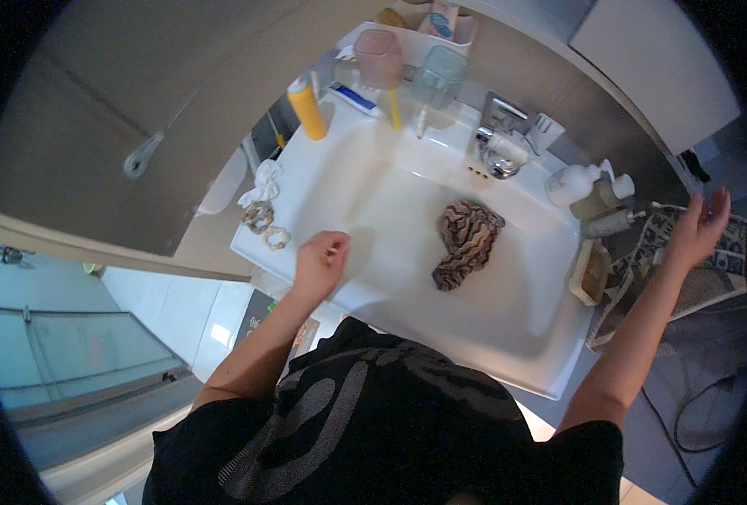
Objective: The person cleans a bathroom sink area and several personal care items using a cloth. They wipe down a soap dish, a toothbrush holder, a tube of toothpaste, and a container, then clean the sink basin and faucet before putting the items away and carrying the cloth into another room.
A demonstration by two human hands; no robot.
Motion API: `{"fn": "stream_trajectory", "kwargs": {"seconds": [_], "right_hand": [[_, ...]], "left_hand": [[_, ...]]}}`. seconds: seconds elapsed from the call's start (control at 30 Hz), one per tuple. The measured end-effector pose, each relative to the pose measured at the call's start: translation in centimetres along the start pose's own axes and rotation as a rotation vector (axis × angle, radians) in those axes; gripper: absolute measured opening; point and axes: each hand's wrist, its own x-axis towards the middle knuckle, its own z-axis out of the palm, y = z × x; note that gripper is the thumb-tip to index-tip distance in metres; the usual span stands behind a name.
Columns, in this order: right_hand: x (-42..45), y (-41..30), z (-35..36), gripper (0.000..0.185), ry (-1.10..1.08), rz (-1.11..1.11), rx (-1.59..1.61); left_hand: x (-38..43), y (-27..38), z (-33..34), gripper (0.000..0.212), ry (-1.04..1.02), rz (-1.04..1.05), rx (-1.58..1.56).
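Observation:
A damp-looking, zigzag-patterned brown cloth (468,240) lies bunched in the white washbasin (386,265). Above the basin's left front part is my left hand (322,265), its fingers curled toward the thumb. A small pale spot shows between them, and I cannot tell whether it is something held. My right hand (699,230) reaches out past the basin's right side, fingers somewhat apart and nothing visible in it. It is over or beside a patterned fabric (645,252). The chrome faucet (500,142) stands at the basin's back.
Pump bottles (572,185) and a soap dish (590,273) line the right rim. Hair ties (258,216) rest on the left rim, near a yellow bottle (308,110) and a toothpaste tube (356,100). Pink (378,60) and teal (440,76) cups are behind. A cable (676,416) hangs at right.

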Motion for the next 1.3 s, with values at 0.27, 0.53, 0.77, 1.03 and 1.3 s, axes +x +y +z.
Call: {"fn": "stream_trajectory", "kwargs": {"seconds": [0.27, 0.53, 0.77, 1.03, 1.3], "right_hand": [[-12.2, -9.2, 0.7, 0.026, -0.086, 0.253, 0.329], [-19.4, -15.1, 3.5, 0.014, -0.600, 0.358, 0.651], [-25.2, -19.1, 9.5, 0.014, -1.090, 0.330, 0.751], [-36.3, -24.7, 17.1, 0.030, -1.380, 0.180, 0.805], [-39.1, -26.2, 17.7, 0.032, -1.581, 0.370, 0.764]], "left_hand": [[1.0, -7.5, -8.6, 0.011, 0.367, -0.033, 0.588], [2.2, -9.8, -8.3, 0.011, 0.224, -0.179, 0.740], [2.2, -9.8, -8.1, 0.014, 0.119, -0.249, 0.609], [0.1, -10.9, -8.5, 0.011, 0.073, -0.310, 0.343], [-1.3, -9.9, -9.0, 0.012, 0.031, -0.315, 0.388]]}}
